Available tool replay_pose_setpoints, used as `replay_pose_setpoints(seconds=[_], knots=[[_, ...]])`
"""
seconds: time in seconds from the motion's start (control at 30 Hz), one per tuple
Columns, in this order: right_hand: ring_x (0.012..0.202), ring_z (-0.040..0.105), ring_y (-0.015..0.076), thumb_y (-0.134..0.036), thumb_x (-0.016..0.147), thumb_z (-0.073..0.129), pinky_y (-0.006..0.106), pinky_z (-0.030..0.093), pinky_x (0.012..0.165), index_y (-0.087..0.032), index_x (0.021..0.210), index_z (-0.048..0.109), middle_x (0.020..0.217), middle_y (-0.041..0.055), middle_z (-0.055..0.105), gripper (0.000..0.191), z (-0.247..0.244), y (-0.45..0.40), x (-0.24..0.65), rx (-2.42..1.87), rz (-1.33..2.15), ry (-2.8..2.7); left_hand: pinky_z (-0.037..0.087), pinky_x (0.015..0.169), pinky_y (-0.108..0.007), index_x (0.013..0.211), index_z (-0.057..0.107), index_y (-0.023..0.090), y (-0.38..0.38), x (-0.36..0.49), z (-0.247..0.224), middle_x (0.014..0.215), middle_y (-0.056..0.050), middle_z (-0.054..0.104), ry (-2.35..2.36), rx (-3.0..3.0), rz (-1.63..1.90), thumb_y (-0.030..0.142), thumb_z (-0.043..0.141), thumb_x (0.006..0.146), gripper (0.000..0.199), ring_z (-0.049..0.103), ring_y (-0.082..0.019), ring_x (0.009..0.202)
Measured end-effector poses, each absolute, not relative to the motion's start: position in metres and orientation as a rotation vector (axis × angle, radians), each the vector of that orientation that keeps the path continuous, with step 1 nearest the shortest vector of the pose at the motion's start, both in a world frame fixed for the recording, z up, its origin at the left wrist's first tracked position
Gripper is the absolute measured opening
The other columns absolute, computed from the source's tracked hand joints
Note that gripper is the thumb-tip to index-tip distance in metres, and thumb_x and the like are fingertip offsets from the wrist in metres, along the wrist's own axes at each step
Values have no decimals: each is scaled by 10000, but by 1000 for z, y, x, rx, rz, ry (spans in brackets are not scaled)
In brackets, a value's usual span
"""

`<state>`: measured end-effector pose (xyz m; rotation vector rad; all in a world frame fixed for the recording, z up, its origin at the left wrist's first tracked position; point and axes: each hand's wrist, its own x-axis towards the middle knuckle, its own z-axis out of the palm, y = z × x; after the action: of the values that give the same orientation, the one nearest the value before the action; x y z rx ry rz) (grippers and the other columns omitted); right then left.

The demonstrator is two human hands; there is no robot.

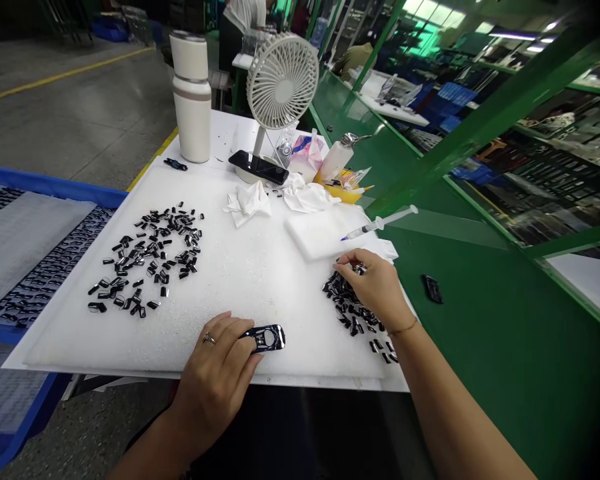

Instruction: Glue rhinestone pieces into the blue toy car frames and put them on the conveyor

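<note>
**A:** Here's the left hand (pixel 215 380) at 6 o'clock on the white foam sheet (pixel 260 300), clenched round a shiny dark frame (pixel 267 339)!

**B:** And the right hand (pixel 375 287)?

**A:** Out at 4 o'clock, fingertips (pixel 338 265) down on a pile of small black pieces (pixel 353 313). Pinching 1 of them? Can't tell from here!

**B:** What's around them?

**A:** A 2nd pile (pixel 147 260) at 9 o'clock, a syringe (pixel 380 223) at 2 o'clock, and a phone (pixel 258 167) at 12 o'clock!

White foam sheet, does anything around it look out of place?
One black glossy piece lies alone on the green bench top, off the white foam sheet, away from the heaps of similar pieces, so it looks stray.
</note>
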<state>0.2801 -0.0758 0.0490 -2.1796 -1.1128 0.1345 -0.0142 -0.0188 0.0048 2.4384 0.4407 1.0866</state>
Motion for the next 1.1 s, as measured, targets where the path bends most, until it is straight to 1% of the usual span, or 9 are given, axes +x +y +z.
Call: replay_pose_setpoints(seconds=[0.17, 0.3, 0.4, 0.47, 0.53, 0.63, 0.77, 0.93, 1.1], knots=[[692, 570, 156, -388, 806, 657, 296, 477, 635, -209, 872, 624, 784, 28, 623, 193, 71, -102, 228, -1884, 355, -988, 472, 1013, -460, 974, 549, 95, -18, -16, 8, 1084, -116, 577, 456, 2360, 1069, 56, 599, 872, 121, 523, -222, 1103], [687, 592, 139, -286, 724, 771, 264, 509, 638, -201, 848, 695, 789, 42, 659, 168, 75, -119, 171, -1512, 768, -700, 510, 900, -369, 996, 553, 114, -22, -16, 22, 1027, -91, 590, 479, 2175, 1133, 53, 575, 883, 130, 554, -193, 1034], [684, 593, 118, -248, 736, 770, 230, 509, 652, -202, 810, 712, 771, 39, 665, 105, 71, -123, 138, -1395, 905, -550, 514, 803, -303, 1007, 545, 137, -31, -17, 36, 950, -57, 587, 472, 1994, 1074, 51, 537, 895, 141, 562, -158, 947], [680, 584, 93, -221, 762, 749, 209, 503, 660, -214, 801, 704, 831, 22, 658, 60, 68, -124, 123, -1302, 962, -475, 503, 767, -278, 1003, 537, 161, -38, -18, 43, 916, -34, 575, 477, 1876, 1000, 64, 501, 913, 137, 558, -139, 907], [682, 577, 73, -199, 775, 735, 198, 502, 677, -223, 796, 691, 880, -4, 627, 53, 65, -124, 111, -1212, 983, -431, 484, 749, -267, 988, 531, 185, -44, -18, 47, 893, -14, 563, 488, 1784, 930, 85, 458, 937, 134, 550, -124, 872], [725, 586, 72, -211, 776, 737, 174, 504, 718, -223, 791, 687, 823, -19, 601, 53, 62, -125, 97, -1163, 976, -358, 455, 755, -277, 977, 523, 209, -50, -17, 47, 890, 0, 550, 499, 1716, 847, 123, 414, 962, 140, 532, -120, 856], [763, 610, 89, -272, 745, 771, 154, 513, 728, -222, 784, 704, 786, -7, 644, 92, 60, -125, 82, -1214, 948, -239, 407, 740, -299, 949, 498, 208, -57, -14, 44, 888, -5, 525, 525, 1774, 837, 147, 408, 963, 109, 490, -138, 845], [791, 624, 116, -318, 758, 757, 184, 519, 761, -226, 813, 727, 815, 17, 669, 112, 55, -130, 69, -1236, 864, -260, 366, 693, -301, 887, 453, 200, -61, -15, 42, 822, -2, 483, 566, 1802, 874, 132, 372, 965, 131, 451, -140, 770], [768, 602, 112, -337, 777, 741, 183, 510, 702, -246, 876, 704, 839, 17, 661, 140, 50, -136, 65, -1228, 919, -247, 359, 685, -309, 868, 429, 202, -64, -19, 41, 807, -8, 469, 561, 1781, 846, 140, 334, 969, 152, 439, -151, 748]])
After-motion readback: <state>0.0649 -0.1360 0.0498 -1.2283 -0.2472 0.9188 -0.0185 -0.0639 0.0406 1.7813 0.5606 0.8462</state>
